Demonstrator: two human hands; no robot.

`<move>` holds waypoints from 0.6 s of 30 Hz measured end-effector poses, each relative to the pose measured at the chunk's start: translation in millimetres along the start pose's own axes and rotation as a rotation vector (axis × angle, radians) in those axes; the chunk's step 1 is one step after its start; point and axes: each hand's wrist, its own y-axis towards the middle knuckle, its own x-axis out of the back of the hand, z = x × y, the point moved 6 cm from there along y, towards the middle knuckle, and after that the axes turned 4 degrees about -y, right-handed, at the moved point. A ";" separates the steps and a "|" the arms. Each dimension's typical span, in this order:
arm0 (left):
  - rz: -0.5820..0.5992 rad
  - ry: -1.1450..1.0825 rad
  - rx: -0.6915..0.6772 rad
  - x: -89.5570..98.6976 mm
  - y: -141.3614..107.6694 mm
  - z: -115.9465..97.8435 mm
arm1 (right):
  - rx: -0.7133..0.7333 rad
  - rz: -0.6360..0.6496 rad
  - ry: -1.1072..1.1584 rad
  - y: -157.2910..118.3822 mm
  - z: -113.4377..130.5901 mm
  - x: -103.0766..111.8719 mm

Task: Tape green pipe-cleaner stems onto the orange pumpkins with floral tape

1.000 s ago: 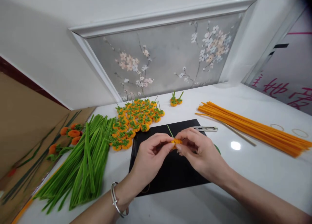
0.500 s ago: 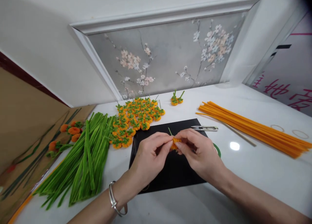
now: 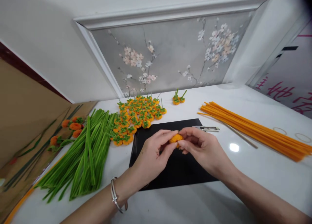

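Between my two hands is a small orange pipe-cleaner flower [image 3: 176, 139], its rounded orange side turned up toward me. My left hand [image 3: 156, 149] pinches its left edge with thumb and fingertips. From the other side my right hand [image 3: 201, 146] grips it, fingers curled. Both hands are above a black mat [image 3: 177, 172] on the white table. Just beyond the right hand lie thread snips [image 3: 207, 128], partly covered by the fingers. The flower's underside is hidden.
Finished orange-and-green flowers [image 3: 136, 115] cluster behind the mat, with a small pair of flowers [image 3: 178, 98] apart. Green pipe cleaners [image 3: 83, 155] lie left, orange ones [image 3: 251, 130] right beside a thin stick [image 3: 241, 136]. Orange blooms [image 3: 75, 126] rest on brown cardboard at far left.
The flower has been turned over: its green stem pointed up before, and now the orange side shows. Both hands stay closed on it. The view has shifted slightly.
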 end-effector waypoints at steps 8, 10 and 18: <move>0.018 -0.460 0.270 -2.0 2.7 10.1 | -0.036 0.016 -0.075 2.8 0.6 12.5; 0.014 -0.532 0.326 -2.5 1.7 13.6 | -0.044 0.028 -0.072 2.7 -0.5 12.3; -0.028 -0.505 0.311 -2.5 2.0 18.1 | -0.061 0.024 -0.091 1.3 1.6 6.9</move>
